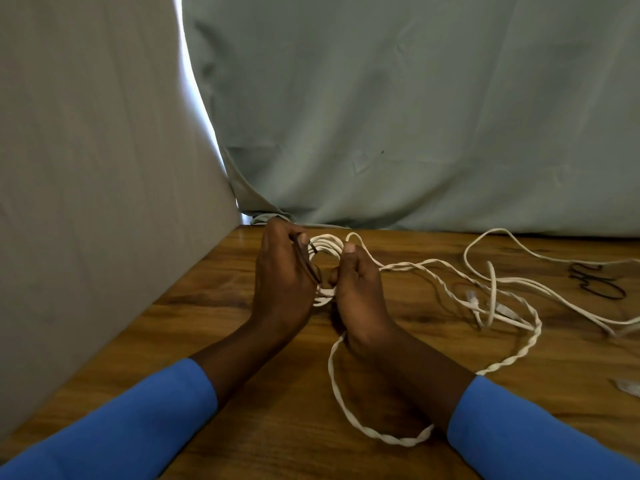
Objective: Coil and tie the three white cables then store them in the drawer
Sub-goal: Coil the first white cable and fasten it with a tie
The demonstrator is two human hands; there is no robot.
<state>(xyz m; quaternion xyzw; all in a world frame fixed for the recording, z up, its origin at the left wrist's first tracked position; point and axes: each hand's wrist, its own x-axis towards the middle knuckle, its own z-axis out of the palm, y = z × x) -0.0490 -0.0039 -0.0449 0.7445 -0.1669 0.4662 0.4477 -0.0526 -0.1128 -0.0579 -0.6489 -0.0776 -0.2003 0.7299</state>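
White cable coil (325, 245) held upright above wooden table (207, 341), between both hands, near table's far edge. Left hand (282, 282) curled round coil's left side, thumb pinning dark twist tie (306, 263) across loops. Right hand (358, 299) grips coil's right side, thumb up against top loop. Twisted tail (346, 410) runs from under right hand, looping under right wrist. Loose white cables (485, 282) tangled on table to right, clear plug ends (472, 299) among them. Black ties (599, 282) lie beyond, far right. Blue sleeves (138, 420). Grey-green cloth (415, 116) hangs behind.
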